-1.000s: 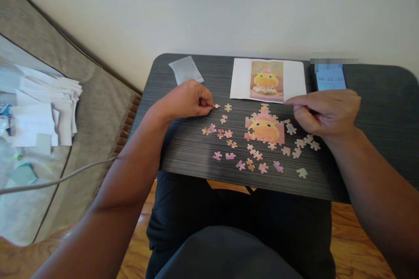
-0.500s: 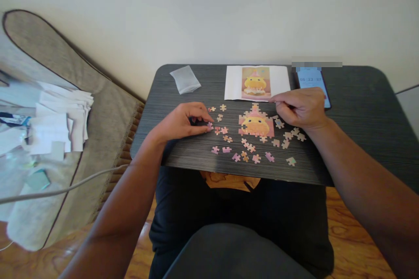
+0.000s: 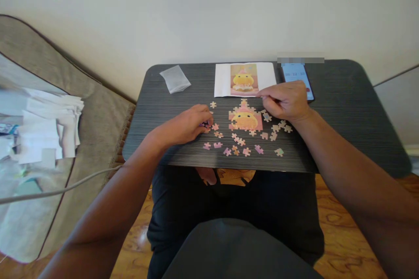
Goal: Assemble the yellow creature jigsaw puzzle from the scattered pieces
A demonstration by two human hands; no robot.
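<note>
My left hand [image 3: 191, 125] is curled low over the left side of the table, thumb and fingers closed on a purple puzzle piece [image 3: 205, 124] that they partly hide. Loose pinkish pieces lie right beside the fingertips. My right hand [image 3: 288, 99] rests as a loose fist with its index finger stretched to the lower edge of a printed sheet [image 3: 221, 80], nothing visible in it. Below the sheet is the partly joined puzzle [image 3: 245, 119], a yellow character with a pink hat. Several loose pieces surround it, among them a green-marked piece [image 3: 279, 152] at lower right.
A clear plastic bag [image 3: 175, 79] lies at the dark table's [image 3: 347, 113] back left. Behind my right hand is a phone [image 3: 296, 72] with a lit screen. Left of the table stands a padded seat [image 3: 94, 126] with stacked papers [image 3: 42, 126]; a cable [image 3: 81, 180] crosses in front.
The view has shifted, so the table sits further left. My left hand has closed more over the purple piece and covers neighbouring pieces. My right hand keeps its pointing pose at the sheet.
</note>
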